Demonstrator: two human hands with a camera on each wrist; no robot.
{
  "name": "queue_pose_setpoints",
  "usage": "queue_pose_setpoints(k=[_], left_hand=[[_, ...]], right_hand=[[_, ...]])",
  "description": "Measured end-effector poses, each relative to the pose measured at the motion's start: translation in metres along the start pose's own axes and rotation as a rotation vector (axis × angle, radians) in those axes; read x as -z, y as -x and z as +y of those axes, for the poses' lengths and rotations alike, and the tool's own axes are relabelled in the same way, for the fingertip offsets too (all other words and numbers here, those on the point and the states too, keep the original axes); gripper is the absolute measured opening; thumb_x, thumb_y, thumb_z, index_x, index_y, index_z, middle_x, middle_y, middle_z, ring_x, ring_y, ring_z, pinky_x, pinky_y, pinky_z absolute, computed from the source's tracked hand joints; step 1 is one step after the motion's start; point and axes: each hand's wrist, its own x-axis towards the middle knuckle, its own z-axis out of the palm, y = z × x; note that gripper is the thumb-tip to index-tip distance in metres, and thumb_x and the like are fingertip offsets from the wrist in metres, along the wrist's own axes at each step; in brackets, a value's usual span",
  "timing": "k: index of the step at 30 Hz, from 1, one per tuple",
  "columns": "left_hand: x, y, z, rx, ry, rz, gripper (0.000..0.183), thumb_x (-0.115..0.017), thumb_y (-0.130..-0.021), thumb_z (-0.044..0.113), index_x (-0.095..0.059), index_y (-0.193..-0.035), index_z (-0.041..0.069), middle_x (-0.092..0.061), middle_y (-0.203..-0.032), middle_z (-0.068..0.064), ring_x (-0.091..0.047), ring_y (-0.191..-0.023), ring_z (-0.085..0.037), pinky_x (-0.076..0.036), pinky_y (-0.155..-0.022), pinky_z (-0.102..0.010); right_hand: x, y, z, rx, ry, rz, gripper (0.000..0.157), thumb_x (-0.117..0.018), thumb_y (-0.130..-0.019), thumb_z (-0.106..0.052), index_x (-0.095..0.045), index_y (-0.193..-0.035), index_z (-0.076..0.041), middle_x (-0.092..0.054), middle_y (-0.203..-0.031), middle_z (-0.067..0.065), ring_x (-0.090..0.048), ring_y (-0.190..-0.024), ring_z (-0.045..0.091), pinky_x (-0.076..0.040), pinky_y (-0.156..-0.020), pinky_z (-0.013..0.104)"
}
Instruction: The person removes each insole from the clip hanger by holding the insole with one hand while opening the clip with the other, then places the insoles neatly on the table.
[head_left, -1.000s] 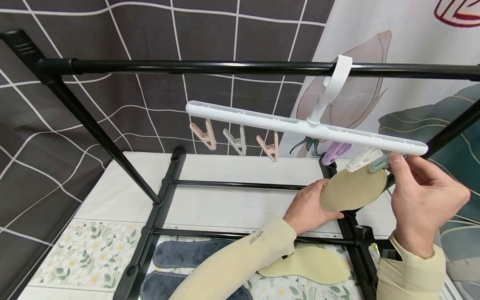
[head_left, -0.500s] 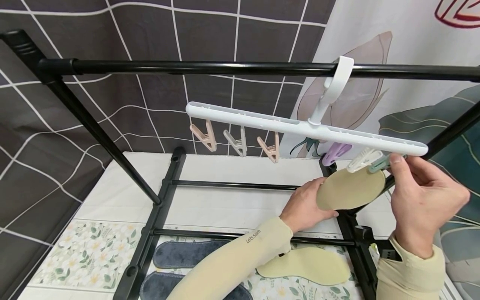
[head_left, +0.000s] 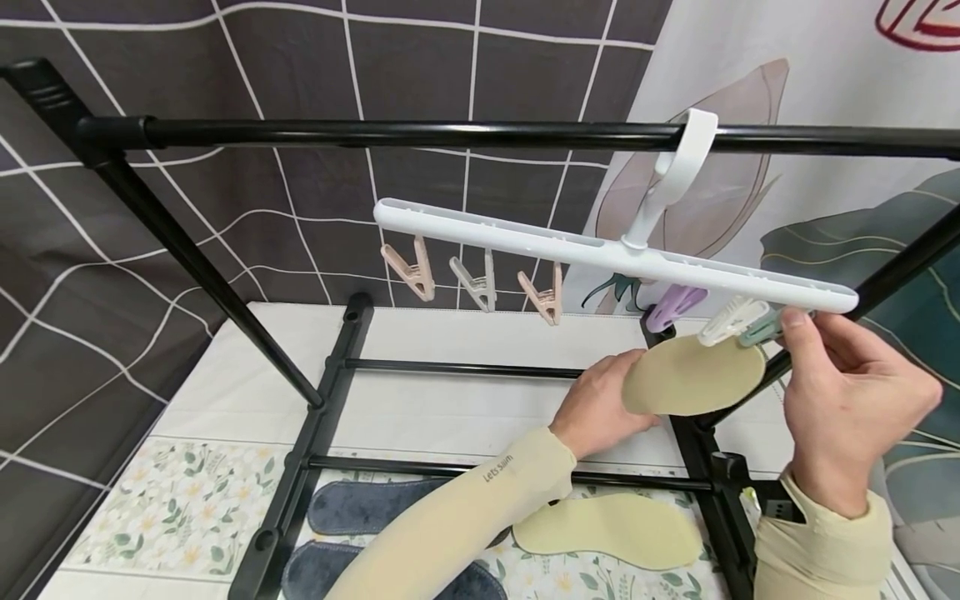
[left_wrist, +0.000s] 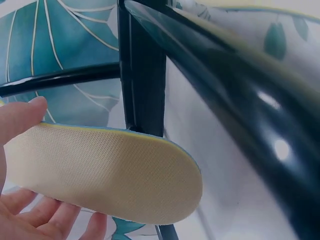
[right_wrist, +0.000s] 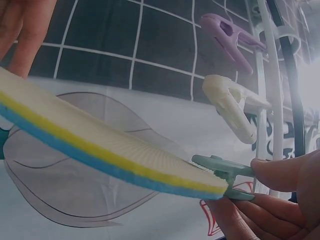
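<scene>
My left hand (head_left: 600,408) holds a beige insole (head_left: 693,379) by its sides, thumb on one edge and fingers along the other in the left wrist view. Yellow and blue layers show along its edge (right_wrist: 100,155). My right hand (head_left: 855,400) pinches the handles of a green clothespin (right_wrist: 222,165) at the right end of a white clip hanger (head_left: 510,237). In the right wrist view the insole's far end sits at the clothespin's mouth. Beside it hang a white clothespin (head_left: 731,321) and a purple clothespin (head_left: 675,307).
The hanger hooks over a black rack's top bar (head_left: 375,133). More clothespins, pink (head_left: 410,268) and grey (head_left: 476,282), hang at its left. Below lie another beige insole (head_left: 611,529) and dark blue insoles (head_left: 375,506) on a flowered cloth. A dark checked curtain (head_left: 285,67) stands behind.
My left hand has shifted slightly left and down the insole's side, and the insole has moved a little left with it. My right hand stays at the green clothespin.
</scene>
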Motion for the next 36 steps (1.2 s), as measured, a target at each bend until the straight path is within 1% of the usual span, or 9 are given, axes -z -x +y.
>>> queue_pose_setpoints(k=[4, 7, 14, 18, 22, 24, 27, 32, 36], left_hand=[[0.002, 0.000, -0.002, 0.005, -0.006, 0.008, 0.088, -0.081, -0.067, 0.040, -0.037, -0.141, 0.025, -0.051, -0.128, 0.009, -0.051, -0.109, -0.006, -0.042, -0.091, -0.024], [0.004, 0.000, -0.003, 0.008, -0.003, 0.014, 0.087, -0.081, -0.067, 0.040, -0.037, -0.140, 0.026, -0.052, -0.127, 0.009, -0.051, -0.108, -0.006, -0.042, -0.090, -0.024], [0.007, 0.002, -0.009, 0.035, 0.006, 0.017, 0.087, -0.082, -0.067, 0.039, -0.037, -0.140, 0.027, -0.052, -0.128, 0.009, -0.051, -0.110, -0.007, -0.043, -0.091, -0.026], [0.009, 0.003, -0.011, 0.030, 0.018, 0.016, 0.087, -0.082, -0.067, 0.038, -0.037, -0.140, 0.026, -0.052, -0.128, 0.008, -0.051, -0.110, -0.008, -0.043, -0.091, -0.026], [0.011, 0.004, -0.014, 0.018, 0.008, 0.018, 0.087, -0.082, -0.066, 0.037, -0.037, -0.140, 0.025, -0.053, -0.127, 0.007, -0.052, -0.110, -0.009, -0.043, -0.091, -0.027], [0.013, 0.004, -0.015, 0.012, -0.016, 0.024, 0.088, -0.082, -0.066, 0.037, -0.037, -0.140, 0.024, -0.053, -0.127, 0.006, -0.052, -0.110, -0.009, -0.043, -0.091, -0.027], [0.016, 0.004, -0.016, -0.007, -0.078, 0.038, 0.089, -0.082, -0.066, 0.037, -0.037, -0.141, 0.021, -0.053, -0.127, 0.004, -0.053, -0.109, -0.010, -0.043, -0.091, -0.028], [0.020, 0.005, -0.016, -0.067, -0.193, 0.059, 0.091, -0.083, -0.064, 0.038, -0.038, -0.140, 0.015, -0.056, -0.123, 0.001, -0.055, -0.103, -0.011, -0.045, -0.087, -0.027], [0.023, 0.006, -0.016, -0.073, -0.227, 0.064, 0.090, -0.083, -0.063, 0.038, -0.040, -0.138, 0.013, -0.057, -0.122, 0.000, -0.056, -0.101, -0.012, -0.046, -0.085, -0.027]], right_hand=[[0.000, -0.001, 0.004, 0.002, -0.001, 0.000, 0.019, -0.069, -0.082, -0.020, -0.074, -0.098, -0.011, -0.071, -0.093, 0.004, -0.060, -0.069, -0.007, -0.046, -0.067, 0.009], [0.000, -0.001, 0.006, 0.002, 0.004, 0.003, 0.019, -0.069, -0.082, -0.021, -0.074, -0.097, -0.011, -0.071, -0.092, 0.001, -0.059, -0.067, -0.007, -0.045, -0.065, 0.008], [0.001, 0.000, 0.003, -0.013, 0.007, 0.011, 0.019, -0.068, -0.083, -0.021, -0.074, -0.097, -0.010, -0.069, -0.087, -0.008, -0.056, -0.063, -0.007, -0.042, -0.062, 0.009], [0.001, 0.000, 0.008, -0.022, 0.021, 0.004, 0.020, -0.068, -0.083, -0.023, -0.074, -0.098, -0.013, -0.070, -0.090, -0.007, -0.058, -0.066, -0.006, -0.044, -0.065, 0.009], [0.000, -0.002, 0.013, -0.005, 0.017, -0.002, 0.018, -0.068, -0.082, -0.024, -0.075, -0.097, -0.016, -0.070, -0.090, -0.004, -0.059, -0.066, -0.006, -0.044, -0.064, 0.009], [0.000, -0.003, 0.014, 0.005, 0.013, -0.002, 0.018, -0.068, -0.082, -0.023, -0.075, -0.097, -0.016, -0.071, -0.090, -0.004, -0.059, -0.065, -0.006, -0.044, -0.063, 0.008], [0.000, -0.003, 0.015, 0.001, 0.014, -0.006, 0.018, -0.068, -0.082, -0.024, -0.074, -0.098, -0.017, -0.071, -0.091, -0.004, -0.060, -0.068, -0.006, -0.045, -0.065, 0.009], [0.001, -0.002, 0.016, -0.013, 0.016, -0.010, 0.019, -0.068, -0.083, -0.024, -0.074, -0.099, -0.017, -0.070, -0.092, -0.005, -0.060, -0.068, -0.004, -0.045, -0.066, 0.010], [0.000, -0.003, 0.016, 0.005, 0.001, -0.008, 0.017, -0.068, -0.082, -0.022, -0.075, -0.096, -0.016, -0.070, -0.088, -0.007, -0.060, -0.066, -0.005, -0.045, -0.065, 0.009]])
